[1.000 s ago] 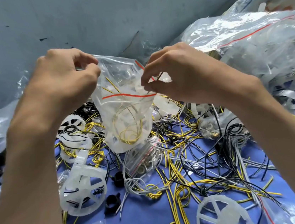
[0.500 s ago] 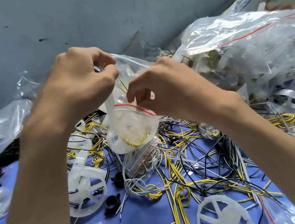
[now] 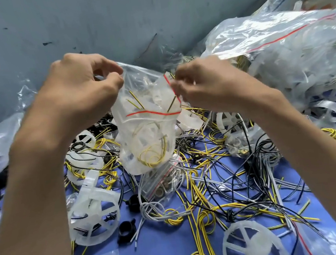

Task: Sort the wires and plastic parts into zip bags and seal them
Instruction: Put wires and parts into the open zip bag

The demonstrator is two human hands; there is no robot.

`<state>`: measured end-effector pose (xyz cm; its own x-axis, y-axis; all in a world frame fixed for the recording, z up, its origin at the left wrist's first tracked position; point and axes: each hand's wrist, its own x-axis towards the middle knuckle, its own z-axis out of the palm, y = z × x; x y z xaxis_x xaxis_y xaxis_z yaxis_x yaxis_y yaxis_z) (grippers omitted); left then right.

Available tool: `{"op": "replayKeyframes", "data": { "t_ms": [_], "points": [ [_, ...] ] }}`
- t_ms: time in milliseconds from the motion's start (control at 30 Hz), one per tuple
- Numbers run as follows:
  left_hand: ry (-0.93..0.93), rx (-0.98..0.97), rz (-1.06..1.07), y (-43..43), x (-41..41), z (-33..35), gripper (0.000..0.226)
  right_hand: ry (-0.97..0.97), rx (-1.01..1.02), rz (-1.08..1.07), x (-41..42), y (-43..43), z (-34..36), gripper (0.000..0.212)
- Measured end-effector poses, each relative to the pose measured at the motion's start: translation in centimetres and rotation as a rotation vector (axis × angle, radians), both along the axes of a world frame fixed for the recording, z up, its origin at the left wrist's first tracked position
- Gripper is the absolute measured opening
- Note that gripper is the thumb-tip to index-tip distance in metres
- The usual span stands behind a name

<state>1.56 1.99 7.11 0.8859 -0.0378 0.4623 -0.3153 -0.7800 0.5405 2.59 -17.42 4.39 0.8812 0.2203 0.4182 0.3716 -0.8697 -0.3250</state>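
The left hand (image 3: 85,82) is closed in a pinch on the top left corner of a small clear zip bag with a red seal line (image 3: 146,134). The bag's top right edge is pinched by the right hand (image 3: 206,84), and it is held up between them above the blue tabletop (image 3: 167,250). A yellow wire coil (image 3: 151,157) is seen inside. The mouth appears unsealed, so sealing is judged the step in hand. Next, the strip needs pressing shut along its length.

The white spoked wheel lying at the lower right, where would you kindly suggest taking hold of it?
Probably by its rim, from above on the left side: the white spoked wheel lies flat on the blue mat, the gaps between spokes let fingers hook under the rim, and the loose wires crowd its right edge.
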Motion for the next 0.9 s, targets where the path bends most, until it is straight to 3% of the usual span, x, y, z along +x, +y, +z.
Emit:
{"op": "replayKeyframes", "data": {
  "t_ms": [67, 233, 400, 533, 600, 700, 767, 900],
  "points": [
    [0.009, -0.005, -0.008, 0.0, 0.1, 0.0, 0.024, 0.135, -0.019, -0.005, 0.2, -0.3, -0.5, 0.027],
    [-0.022, 0.003, 0.025, 0.2, 0.3, -0.1, 0.031, 0.177, -0.087, -0.020, 1.3, -0.6, -0.7, 0.025],
    [-0.011, 0.010, 0.024, 0.3, 0.1, -0.1, 0.030, 0.666, -0.533, 0.068, 1.2, -0.3, -3.0, 0.036],
    [0.026, -0.013, 0.015, 0.0, -0.4, 0.2, 0.030, 0.900, -0.482, 0.164, 1.7, 0.6, -5.4, 0.041],
    [0.036, -0.015, 0.011, -0.1, -0.6, 0.3, 0.028, 0.893, -0.508, 0.210, 1.8, 1.3, -6.1, 0.043],
    [0.032, -0.015, 0.008, -0.2, -0.7, 0.4, 0.029, 0.663, -0.723, 0.212, 1.9, 1.7, -6.5, 0.043],
    [0.025, -0.019, 0.012, 0.0, -0.6, 0.3, 0.021, 0.541, -0.755, 0.195, 1.9, 1.7, -6.5, 0.044],
    [0.005, -0.003, 0.037, 0.1, -0.2, 0.2, 0.019, 0.529, -0.774, 0.207, 1.4, 2.0, -6.6, 0.037]
  ]
}}
